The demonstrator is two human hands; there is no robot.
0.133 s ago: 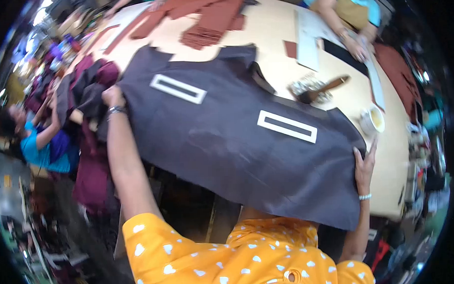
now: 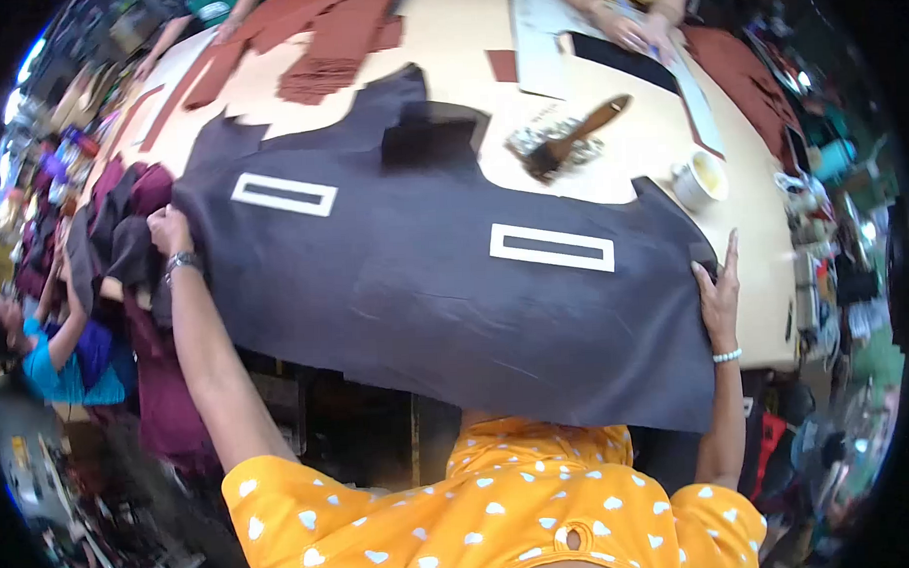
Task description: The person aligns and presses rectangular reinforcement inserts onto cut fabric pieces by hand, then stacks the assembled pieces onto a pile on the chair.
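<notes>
A large dark purple-brown fabric panel [image 2: 393, 256] spreads over the table's front edge toward my lap. Two white rectangular window strips lie on it, a left one [image 2: 284, 194] and a right one [image 2: 551, 248]. My left hand [image 2: 170, 234] is closed on the panel's left edge. At the right edge, my right hand [image 2: 717, 300] has its thumb on top of the cloth and a finger stretched out beyond; its other fingers are partly hidden. The panel's far middle part [image 2: 429, 140] looks folded and blurred.
A wooden-handled brush [image 2: 579, 134] rests on a patterned pad, near a white cup [image 2: 699, 180] with yellowish contents. Rust-coloured pieces [image 2: 336, 48] lie at the back. Maroon cloth [image 2: 162, 374] hangs at left beside a person in blue. Another person's hands [image 2: 631, 29] work across the table [image 2: 764, 273].
The view has shifted, so the table things sit further left and higher. The panel's far middle edge now shows a dark fold. Both my hands remain at its sides.
</notes>
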